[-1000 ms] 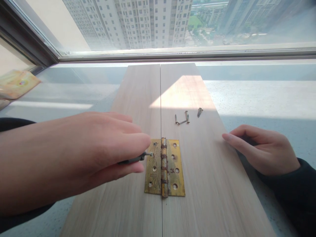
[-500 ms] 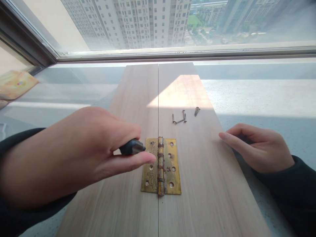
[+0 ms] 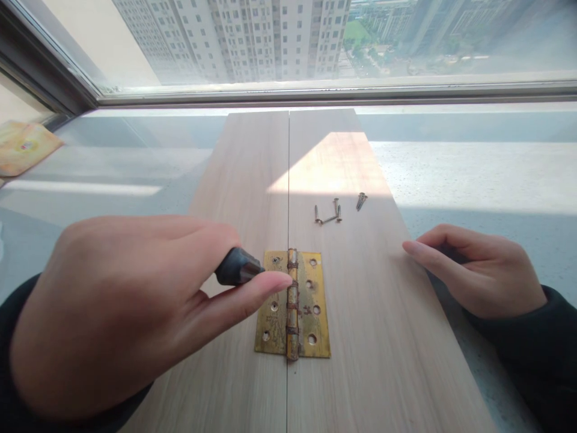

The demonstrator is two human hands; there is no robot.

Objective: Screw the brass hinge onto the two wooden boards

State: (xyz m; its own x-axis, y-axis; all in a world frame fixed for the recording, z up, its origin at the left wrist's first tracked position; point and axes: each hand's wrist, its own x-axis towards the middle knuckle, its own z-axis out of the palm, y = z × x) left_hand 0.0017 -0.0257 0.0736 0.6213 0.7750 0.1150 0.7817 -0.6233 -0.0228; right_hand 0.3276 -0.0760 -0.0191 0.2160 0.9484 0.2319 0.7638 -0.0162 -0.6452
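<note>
- Left grip (image 3: 135,307) — clenched around a dark-handled tool (image 3: 238,267), whose narrowing end points rightward at the brass hinge (image 3: 293,304); thumb hides the tip.
- Hinge's long axis runs near to far, along the seam between two boards (image 3: 369,337).
- Right hand (image 3: 480,270) curls at the boards' edge — I can't tell whether it's closed.
- Screws (image 3: 329,219) lie beyond.

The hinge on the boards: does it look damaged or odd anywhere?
Yes, the hinge looks old and corroded. Reddish-brown, rust-like stains mark its barrel and right-hand leaf, while its left-hand leaf is darkly streaked. That stands out against the smooth, pale boards.
</note>
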